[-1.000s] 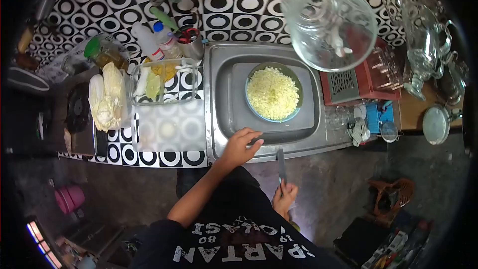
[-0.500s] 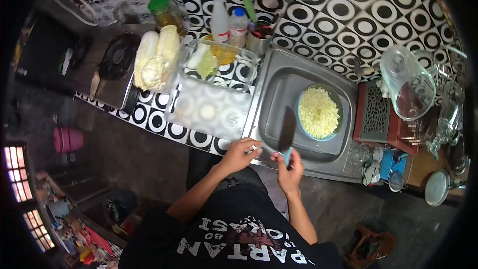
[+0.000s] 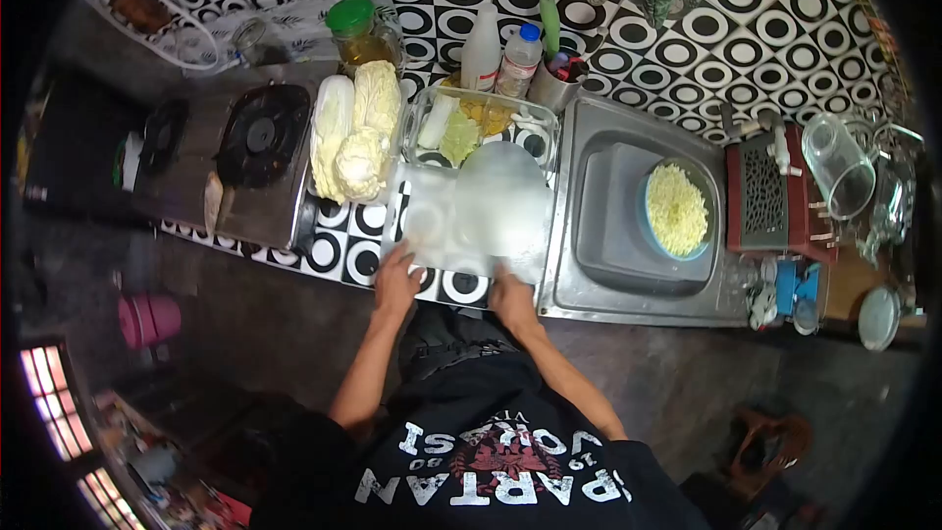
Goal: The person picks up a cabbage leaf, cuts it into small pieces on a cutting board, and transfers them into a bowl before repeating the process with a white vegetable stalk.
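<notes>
My left hand [image 3: 396, 282] is at the front edge of the translucent cutting board [image 3: 427, 201], its fingers smeared by motion. My right hand [image 3: 513, 298] is closed at the same edge, farther right, and also blurred. From it a pale rounded smear, apparently the swinging knife blade [image 3: 502, 191], spreads over the board. Behind the board stands a clear dish [image 3: 551, 142] with a green leaf [image 3: 459, 139], yellow-orange pieces and a white piece in it. Left of the dish lie a cauliflower [image 3: 361, 165] and long pale cabbages [image 3: 376, 98].
In the sink [image 3: 643, 299] a blue bowl [image 3: 648, 226] holds finely chopped pale vegetable. A white bottle [image 3: 481, 54], a blue-capped bottle [image 3: 520, 64] and a metal cup [image 3: 554, 93] stand at the wall. A gas stove [image 3: 260, 137] is left; glassware [image 3: 839, 167] stands right.
Both hands have moved left, away from the sink's front edge to the cutting board. The knife, clear before in my right hand over the sink, is now smeared above the board.
</notes>
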Tool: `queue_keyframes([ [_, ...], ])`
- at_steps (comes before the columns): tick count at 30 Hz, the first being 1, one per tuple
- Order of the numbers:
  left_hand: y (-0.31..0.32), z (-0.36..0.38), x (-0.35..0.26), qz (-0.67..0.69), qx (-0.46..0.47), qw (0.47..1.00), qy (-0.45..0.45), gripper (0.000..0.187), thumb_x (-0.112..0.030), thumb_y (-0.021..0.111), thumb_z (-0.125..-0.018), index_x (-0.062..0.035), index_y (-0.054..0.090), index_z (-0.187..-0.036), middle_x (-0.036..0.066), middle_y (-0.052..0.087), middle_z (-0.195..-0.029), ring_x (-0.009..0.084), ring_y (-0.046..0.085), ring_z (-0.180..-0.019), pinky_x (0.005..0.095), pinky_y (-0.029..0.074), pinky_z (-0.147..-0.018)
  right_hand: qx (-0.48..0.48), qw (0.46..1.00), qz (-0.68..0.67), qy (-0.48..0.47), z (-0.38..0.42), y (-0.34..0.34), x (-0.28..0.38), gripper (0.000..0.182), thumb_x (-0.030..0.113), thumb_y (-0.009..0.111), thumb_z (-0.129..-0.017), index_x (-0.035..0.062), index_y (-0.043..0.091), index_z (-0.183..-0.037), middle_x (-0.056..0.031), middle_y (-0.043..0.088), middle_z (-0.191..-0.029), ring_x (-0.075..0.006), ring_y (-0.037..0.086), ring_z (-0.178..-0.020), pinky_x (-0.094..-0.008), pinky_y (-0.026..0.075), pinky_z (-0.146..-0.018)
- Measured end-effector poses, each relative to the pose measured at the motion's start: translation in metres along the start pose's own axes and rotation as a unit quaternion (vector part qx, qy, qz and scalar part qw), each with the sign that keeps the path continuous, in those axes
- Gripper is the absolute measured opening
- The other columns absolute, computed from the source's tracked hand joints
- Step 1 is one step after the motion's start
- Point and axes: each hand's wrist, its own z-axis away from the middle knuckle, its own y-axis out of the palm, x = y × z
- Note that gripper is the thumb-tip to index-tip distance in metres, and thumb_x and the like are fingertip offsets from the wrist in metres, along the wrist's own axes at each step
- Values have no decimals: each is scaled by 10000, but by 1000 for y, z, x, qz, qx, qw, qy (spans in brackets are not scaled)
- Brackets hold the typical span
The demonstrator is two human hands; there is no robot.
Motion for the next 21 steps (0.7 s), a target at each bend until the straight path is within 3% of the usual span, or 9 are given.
queue_keyframes([
  [1, 0, -1, 4, 5, -1, 1000, 14, 335, -118, 694, -719, 25, 644, -1018, 153, 550, -1206, 325, 489, -1142, 385, 395, -972, -78, 989, -21, 122, 1, 0, 6, 586, 25, 520, -774, 102, 378, -1338, -259, 587, -835, -414, 588, -753, -488, 473, -682],
  [3, 0, 3, 13, -2, 14, 999, 36, 339, -190, 712, -729, 5, 656, -1000, 142, 561, -1208, 310, 514, -1127, 374, 416, -952, -123, 991, 46, 21, 14, 9, 5, 609, 39, 516, -781, 114, 349, -1361, -258, 587, -835, -411, 590, -738, -491, 476, -662],
  [5, 5, 1, 19, 3, -24, 996, 81, 332, -204, 713, -729, 0, 662, -986, 135, 570, -1197, 304, 530, -1110, 377, 423, -943, 39, 989, 143, 1, 22, 3, 34, 592, 71, 517, -800, 85, 335, -1364, -252, 582, -801, -415, 586, -716, -491, 474, -637],
  [9, -5, -5, 26, 20, 6, 992, 126, 314, -205, 646, -767, 18, 645, -988, 155, 581, -1153, 334, 539, -1066, 397, 419, -939, -242, 957, 35, 159, 10, 35, 30, 426, 37, 508, -831, 64, 474, -1256, -218, 588, -823, -405, 572, -687, -483, 459, -615],
  [11, -7, -5, 30, 8, 6, 984, 177, 340, -210, 635, -763, 35, 634, -1000, 176, 563, -1172, 339, 531, -1073, 412, 402, -951, -75, 987, 141, 24, 25, 28, 50, 413, 100, 505, -857, 57, 466, -1266, -232, 598, -837, -406, 571, -702, -475, 461, -622],
  [15, -13, -8, 35, -22, 7, 972, 232, 383, -255, 649, -757, 10, 635, -1033, 180, 545, -1194, 330, 523, -1082, 464, 339, -1001, -261, 920, -23, 292, 15, 34, 38, 410, 271, 424, -925, 150, 420, -1317, -268, 585, -847, -428, 583, -758, -510, 464, -682],
  [17, -7, -6, 39, -9, 2, 973, 232, 387, -261, 648, -750, 10, 638, -1026, 177, 548, -1189, 324, 523, -1082, 470, 328, -1008, -244, 926, 45, 286, 20, 38, 47, 411, 283, 427, -929, 133, 426, -1312, -264, 586, -843, -435, 580, -754, -510, 467, -682],
  [19, -6, -7, 34, -22, -4, 974, 224, 393, -266, 645, -744, 11, 641, -1022, 177, 550, -1185, 322, 528, -1073, 465, 313, -1019, -45, 983, 158, 85, 28, 27, 70, 436, 295, 413, -935, 94, 409, -1323, -261, 588, -842, -435, 581, -745, -498, 468, -681],
  [21, -8, -9, 33, -12, -1, 975, 221, 381, -240, 647, -735, 30, 645, -1004, 188, 553, -1180, 314, 525, -1086, 461, 317, -1017, -88, 979, 169, 78, 23, 40, 47, 428, 275, 417, -935, 136, 399, -1339, -247, 580, -760, -435, 571, -697, -491, 461, -642],
])
